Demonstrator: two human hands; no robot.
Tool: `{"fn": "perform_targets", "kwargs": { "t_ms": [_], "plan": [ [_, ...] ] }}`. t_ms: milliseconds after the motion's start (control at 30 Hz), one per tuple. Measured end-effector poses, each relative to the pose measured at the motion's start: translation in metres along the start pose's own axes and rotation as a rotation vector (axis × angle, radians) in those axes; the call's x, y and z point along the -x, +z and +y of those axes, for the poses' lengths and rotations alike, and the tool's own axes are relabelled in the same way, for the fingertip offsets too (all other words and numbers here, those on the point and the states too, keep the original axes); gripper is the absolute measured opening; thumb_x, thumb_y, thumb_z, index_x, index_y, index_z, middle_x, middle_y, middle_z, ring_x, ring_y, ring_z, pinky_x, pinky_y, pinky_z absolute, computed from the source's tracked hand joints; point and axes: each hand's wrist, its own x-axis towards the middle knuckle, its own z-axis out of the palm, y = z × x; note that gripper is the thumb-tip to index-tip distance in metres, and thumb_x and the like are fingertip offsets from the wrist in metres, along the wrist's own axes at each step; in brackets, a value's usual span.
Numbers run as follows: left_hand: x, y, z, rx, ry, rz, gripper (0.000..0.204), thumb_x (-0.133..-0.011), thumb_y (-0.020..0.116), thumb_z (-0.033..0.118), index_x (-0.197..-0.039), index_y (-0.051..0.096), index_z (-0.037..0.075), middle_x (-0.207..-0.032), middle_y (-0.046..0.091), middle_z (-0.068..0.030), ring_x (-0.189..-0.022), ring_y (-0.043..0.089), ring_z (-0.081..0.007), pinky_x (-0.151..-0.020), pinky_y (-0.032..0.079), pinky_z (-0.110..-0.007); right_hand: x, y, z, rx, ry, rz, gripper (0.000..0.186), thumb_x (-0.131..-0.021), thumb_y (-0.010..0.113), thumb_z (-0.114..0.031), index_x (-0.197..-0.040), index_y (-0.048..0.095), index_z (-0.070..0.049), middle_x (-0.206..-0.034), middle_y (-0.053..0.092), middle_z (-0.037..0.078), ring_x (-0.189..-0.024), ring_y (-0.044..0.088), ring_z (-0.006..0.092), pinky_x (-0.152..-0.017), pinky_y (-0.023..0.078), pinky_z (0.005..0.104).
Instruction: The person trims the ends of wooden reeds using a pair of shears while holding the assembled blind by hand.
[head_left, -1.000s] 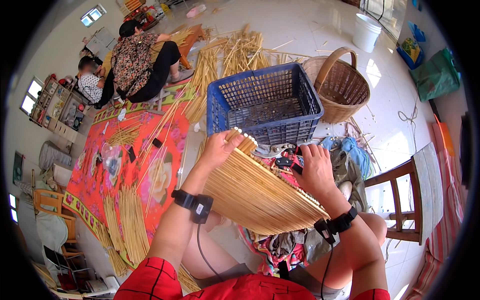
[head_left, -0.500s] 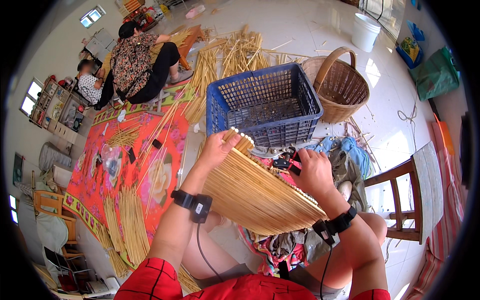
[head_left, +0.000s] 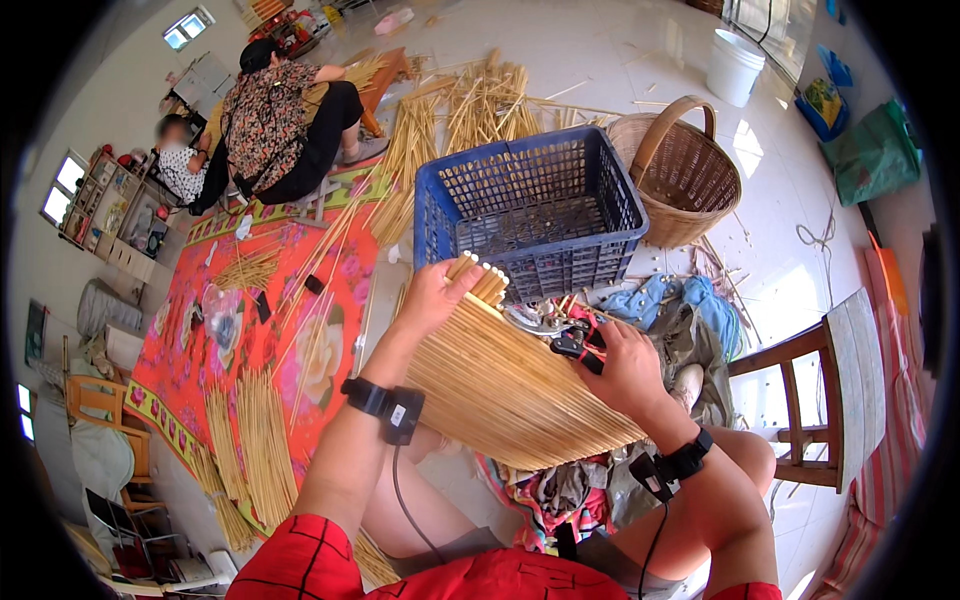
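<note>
My left hand (head_left: 440, 297) is closed around the upper left corner of a mat of straight tan stalks (head_left: 520, 390), laid side by side and tilted over my lap. Several loose pale-ended stalks (head_left: 487, 284) stick up beside its thumb. My right hand (head_left: 630, 365) grips a hand tool with red-and-black handles (head_left: 577, 352), apparently cutting pliers, just above the mat's far right edge. Its jaws blend into the metal items behind, so their position is unclear.
Ahead stands a blue plastic crate (head_left: 530, 215), with a wicker basket (head_left: 690, 190) to its right. A wooden stool (head_left: 850, 390) is at my right. Bundled stalks (head_left: 265, 440) lie on the red floral mat (head_left: 330, 380). Two people (head_left: 275, 130) sit at the far left.
My right hand has shifted slightly left and lower, and the tool in it has turned. My left hand keeps its hold on the stalk mat.
</note>
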Motion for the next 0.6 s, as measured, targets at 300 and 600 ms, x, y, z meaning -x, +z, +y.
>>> {"fn": "perform_targets", "kwargs": {
  "t_ms": [300,600],
  "plan": [
    [0.006,-0.002,0.013,0.011,-0.002,-0.032,0.047,-0.096,0.068,0.045,-0.104,0.070,-0.002,-0.090,0.072,-0.0048,-0.083,0.063,-0.0086,-0.077,0.051,-0.026,-0.008,0.003,-0.006,-0.025,0.059,-0.030,0.057,-0.076,0.080,-0.037,-0.116,0.059,-0.002,-0.105,0.066,0.016,-0.102,0.064,0.0362,-0.089,0.048,0.0466],
    [0.005,-0.002,0.011,-0.005,-0.007,-0.035,0.046,-0.096,0.068,0.044,-0.104,0.070,-0.002,-0.091,0.072,-0.0042,-0.083,0.063,-0.0085,-0.077,0.050,-0.025,-0.015,0.005,-0.009,-0.096,0.109,-0.104,0.059,-0.077,0.079,-0.042,-0.114,0.059,0.000,-0.110,0.065,0.020,-0.108,0.062,0.0393,-0.094,0.047,0.0492]
  ]
}}
